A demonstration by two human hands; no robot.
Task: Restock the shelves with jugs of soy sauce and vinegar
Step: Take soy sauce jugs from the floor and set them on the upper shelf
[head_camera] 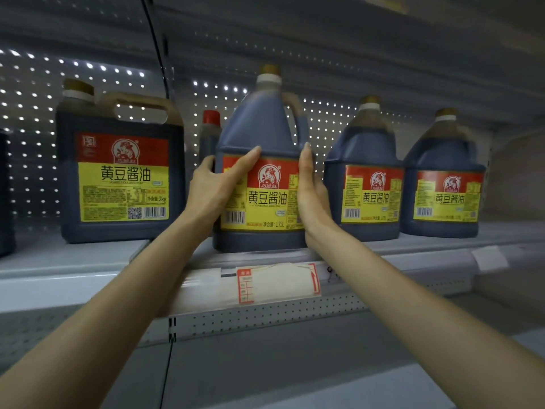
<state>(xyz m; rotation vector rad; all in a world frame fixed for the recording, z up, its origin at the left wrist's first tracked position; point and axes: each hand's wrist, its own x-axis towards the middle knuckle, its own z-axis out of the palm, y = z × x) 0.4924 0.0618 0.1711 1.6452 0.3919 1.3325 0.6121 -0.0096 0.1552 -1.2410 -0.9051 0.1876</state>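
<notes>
On grey shelf (88, 258), dark yellow-labelled jug (259, 128)

Gap between middle jug (259, 128) and square jug (118, 178); red-capped bottle (210, 134) behind it. On the right, neighbour jug (362, 184) sits close.

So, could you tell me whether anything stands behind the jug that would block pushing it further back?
Yes, a red-capped bottle stands close behind the jug, on the left hand side. Behind the rest of it only the pegboard shows.
</notes>
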